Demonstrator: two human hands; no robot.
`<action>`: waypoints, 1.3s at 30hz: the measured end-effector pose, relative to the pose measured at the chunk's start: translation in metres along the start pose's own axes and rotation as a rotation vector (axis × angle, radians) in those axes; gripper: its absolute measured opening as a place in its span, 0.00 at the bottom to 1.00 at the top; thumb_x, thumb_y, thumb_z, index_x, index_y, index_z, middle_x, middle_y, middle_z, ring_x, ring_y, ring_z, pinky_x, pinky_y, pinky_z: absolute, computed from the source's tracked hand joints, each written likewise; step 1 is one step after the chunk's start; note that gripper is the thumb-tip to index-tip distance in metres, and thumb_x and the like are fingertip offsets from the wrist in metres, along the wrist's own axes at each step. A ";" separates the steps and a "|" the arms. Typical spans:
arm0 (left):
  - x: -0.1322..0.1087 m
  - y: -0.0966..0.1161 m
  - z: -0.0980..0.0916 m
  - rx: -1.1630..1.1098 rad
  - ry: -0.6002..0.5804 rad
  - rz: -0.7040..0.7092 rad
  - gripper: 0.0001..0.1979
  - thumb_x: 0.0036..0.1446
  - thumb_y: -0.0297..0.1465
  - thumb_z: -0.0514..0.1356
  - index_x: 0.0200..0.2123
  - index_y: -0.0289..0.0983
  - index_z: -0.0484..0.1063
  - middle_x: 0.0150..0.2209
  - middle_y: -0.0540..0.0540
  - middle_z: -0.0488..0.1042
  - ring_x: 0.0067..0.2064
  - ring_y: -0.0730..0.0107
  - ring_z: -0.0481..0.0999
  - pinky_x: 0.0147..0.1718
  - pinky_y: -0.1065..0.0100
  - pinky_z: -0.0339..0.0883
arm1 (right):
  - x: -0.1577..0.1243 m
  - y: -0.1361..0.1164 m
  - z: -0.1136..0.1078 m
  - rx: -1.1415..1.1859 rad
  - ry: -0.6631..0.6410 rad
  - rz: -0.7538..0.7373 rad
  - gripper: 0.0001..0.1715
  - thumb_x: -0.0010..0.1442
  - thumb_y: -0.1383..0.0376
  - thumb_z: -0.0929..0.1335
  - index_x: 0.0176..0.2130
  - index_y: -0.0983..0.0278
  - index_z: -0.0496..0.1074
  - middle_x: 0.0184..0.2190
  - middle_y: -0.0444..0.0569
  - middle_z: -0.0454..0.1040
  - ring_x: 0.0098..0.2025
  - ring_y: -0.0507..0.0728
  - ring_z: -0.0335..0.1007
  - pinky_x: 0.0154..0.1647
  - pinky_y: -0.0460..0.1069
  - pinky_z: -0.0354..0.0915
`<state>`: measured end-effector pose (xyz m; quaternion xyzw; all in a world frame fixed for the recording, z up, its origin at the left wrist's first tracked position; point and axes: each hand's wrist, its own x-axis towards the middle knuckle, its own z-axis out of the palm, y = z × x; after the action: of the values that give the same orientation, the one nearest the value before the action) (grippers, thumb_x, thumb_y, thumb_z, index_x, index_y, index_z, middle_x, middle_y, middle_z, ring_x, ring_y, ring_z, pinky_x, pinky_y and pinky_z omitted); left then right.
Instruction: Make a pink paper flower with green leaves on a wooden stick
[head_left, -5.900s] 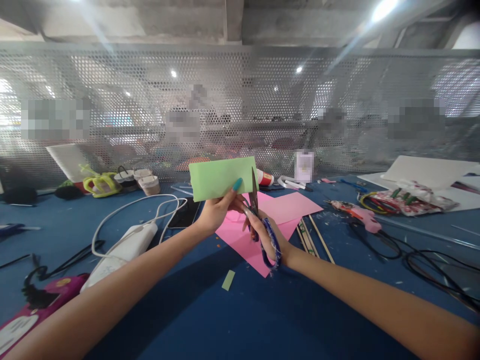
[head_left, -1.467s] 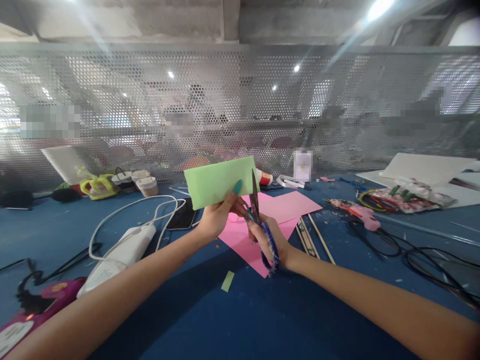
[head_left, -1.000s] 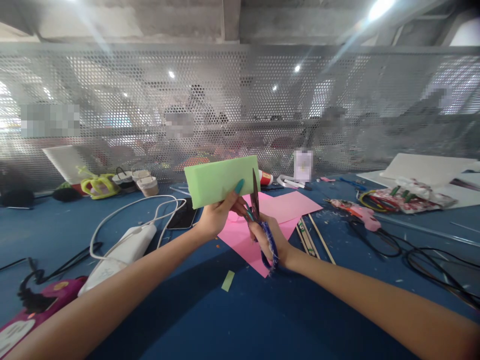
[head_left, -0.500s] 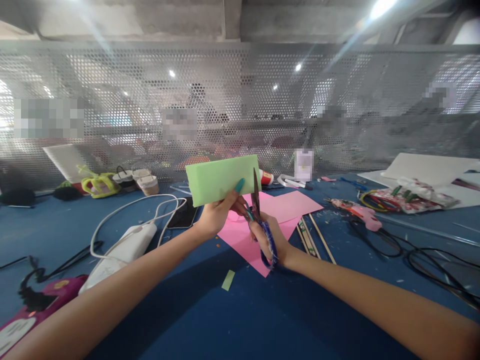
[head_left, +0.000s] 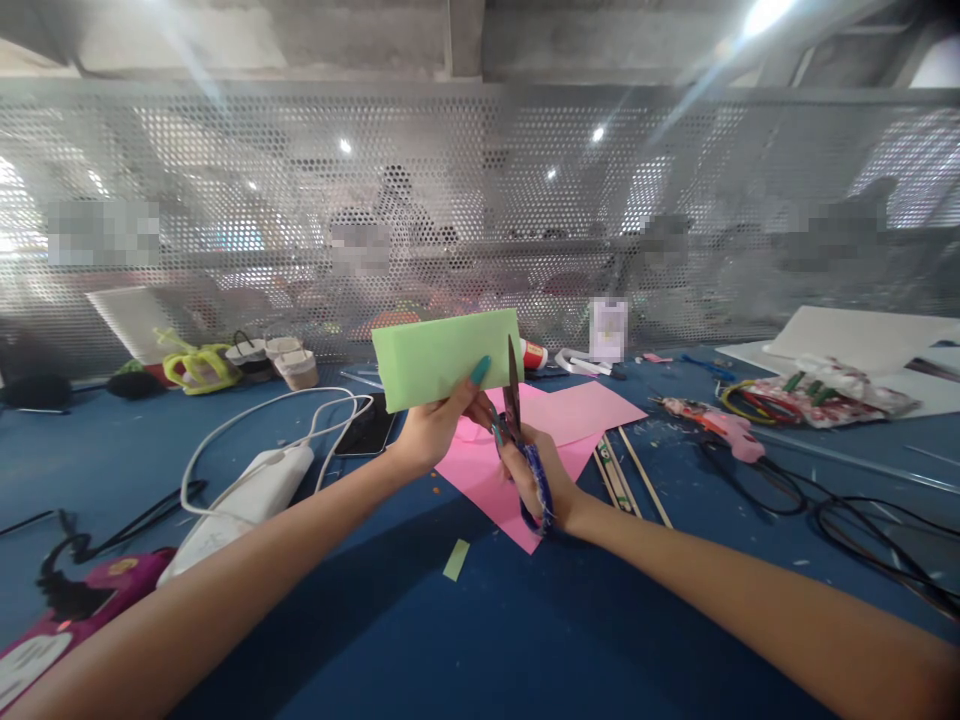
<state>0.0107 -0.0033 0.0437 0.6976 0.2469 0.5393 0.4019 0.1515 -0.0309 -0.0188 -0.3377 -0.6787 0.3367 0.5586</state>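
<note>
A perforated metal screen (head_left: 525, 200) closes off the far side of a blue table (head_left: 525, 640), dotted with small scraps.

Little has changed over the last second or so: the green paper (head_left: 442, 350) now sits slightly more level, its right end reaching a touch farther past the blades. The green scrap (head_left: 456, 560) lies in the same spot, toward 7 o'clock from the hands, and no second piece shows beside it, so the paper work seems scarcely advanced.

The left hand (head_left: 429, 437) pinches the green paper along its lower edge, thumb across the near face; most of the strip stretches from that thumb toward 10 o'clock. The right hand (head_left: 553, 472) is closed round the blue-wrapped handles of the scissors (head_left: 514, 400), whose blades point to 12 o'clock and stand at 3 o'clock from the thumb, in front of the paper's right end. Whether they bite into it cannot be told.

Pink sheets (head_left: 487, 490) lie beneath both hands. A dark phone (head_left: 371, 425) rests at 9 o'clock from the left hand; pale sticks (head_left: 616, 478) lie at 3 o'clock from the right.
</note>
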 end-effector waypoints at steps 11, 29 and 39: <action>-0.001 0.004 0.002 0.021 0.009 0.000 0.22 0.53 0.49 0.58 0.22 0.35 0.70 0.19 0.48 0.71 0.21 0.73 0.72 0.22 0.70 0.69 | 0.001 -0.010 0.002 0.052 0.018 0.043 0.08 0.53 0.60 0.63 0.26 0.62 0.61 0.15 0.39 0.60 0.17 0.49 0.57 0.17 0.45 0.55; -0.002 0.005 0.002 0.018 -0.001 0.002 0.23 0.53 0.49 0.58 0.21 0.34 0.69 0.19 0.48 0.71 0.21 0.73 0.71 0.23 0.69 0.69 | 0.004 -0.001 0.002 0.054 0.012 -0.001 0.09 0.53 0.61 0.64 0.25 0.62 0.60 0.15 0.39 0.58 0.16 0.49 0.56 0.15 0.45 0.54; 0.000 -0.001 0.000 0.021 -0.002 0.002 0.22 0.52 0.50 0.58 0.24 0.35 0.70 0.20 0.47 0.72 0.22 0.72 0.72 0.23 0.68 0.69 | 0.003 0.000 0.003 0.018 0.035 0.048 0.10 0.53 0.60 0.64 0.25 0.61 0.60 0.15 0.40 0.58 0.19 0.51 0.57 0.17 0.47 0.55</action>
<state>0.0106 -0.0028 0.0428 0.7026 0.2513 0.5364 0.3945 0.1483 -0.0287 -0.0171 -0.3547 -0.6574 0.3502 0.5651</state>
